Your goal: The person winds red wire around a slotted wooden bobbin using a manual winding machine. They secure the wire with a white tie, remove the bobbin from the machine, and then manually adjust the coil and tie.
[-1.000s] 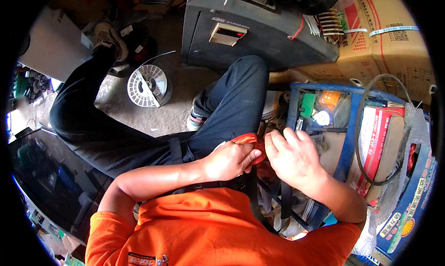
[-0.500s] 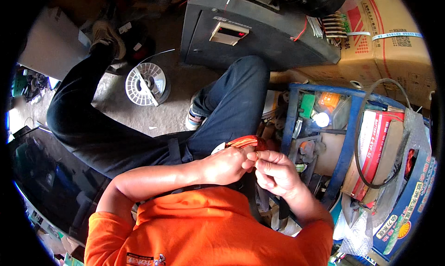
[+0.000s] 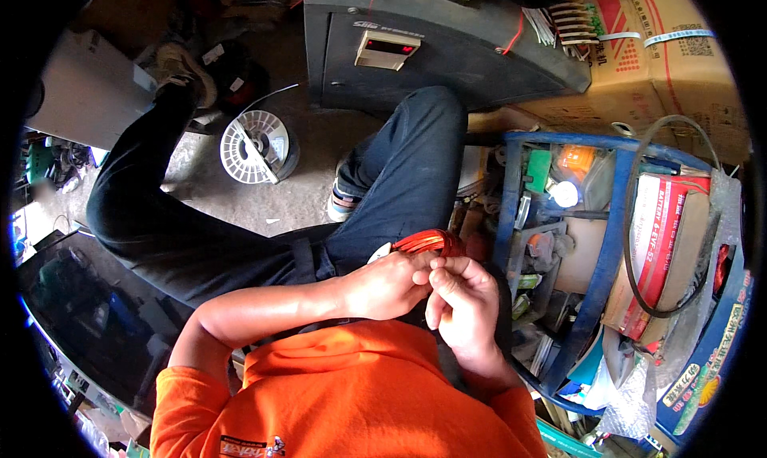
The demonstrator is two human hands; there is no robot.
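Over my lap, a coil of shiny red-orange wire (image 3: 430, 241) bulges out just beyond my knuckles. My left hand (image 3: 385, 287) is closed at the coil's near side, its fingers curled and partly hidden. A small white piece (image 3: 379, 253) sticks out between that hand and my trouser leg. Touching the left fingertips, my right hand (image 3: 462, 300) has thumb and forefinger pinched together. Whatever lies in that pinch is too small to make out.
A white spool (image 3: 254, 146) rests on the floor between my legs. Ahead stands a dark metal machine (image 3: 447, 63) with a small display. To my right are a blue crate (image 3: 587, 286) of mixed parts, a black cable loop (image 3: 629, 254) and cardboard boxes (image 3: 651, 67). A dark glossy panel (image 3: 88, 314) is at left.
My right hand has turned more upright, and its forearm has swung inward. The pinch stays against the left fingers. My left hand has barely moved, and the whole view has shifted slightly.
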